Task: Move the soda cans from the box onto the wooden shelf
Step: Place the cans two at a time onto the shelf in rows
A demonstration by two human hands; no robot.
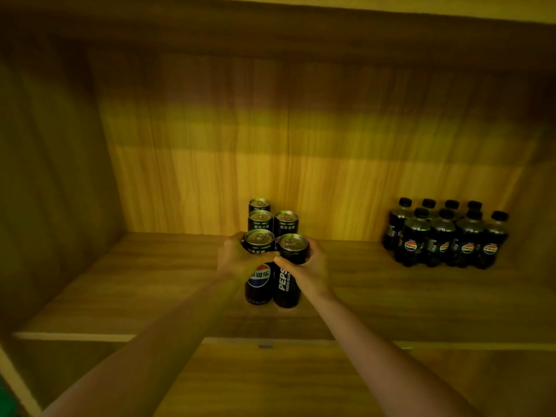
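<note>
Several black soda cans stand in two rows on the wooden shelf [150,281], near its middle. My left hand [240,260] wraps the front left can [259,284]. My right hand [310,269] wraps the front right can [287,284], which reads PEPSI ZERO. Both front cans are upright, side by side and touching, their bases on the shelf board. Behind them stand two more cans [260,221] [285,222], and a third can [259,204] at the back left. The box is out of view.
A group of several small black soda bottles [445,236] stands at the shelf's right, against the back panel. The shelf's left wall [54,176] and back panel [301,161] enclose the space. The shelf's front edge [75,337] runs below my forearms.
</note>
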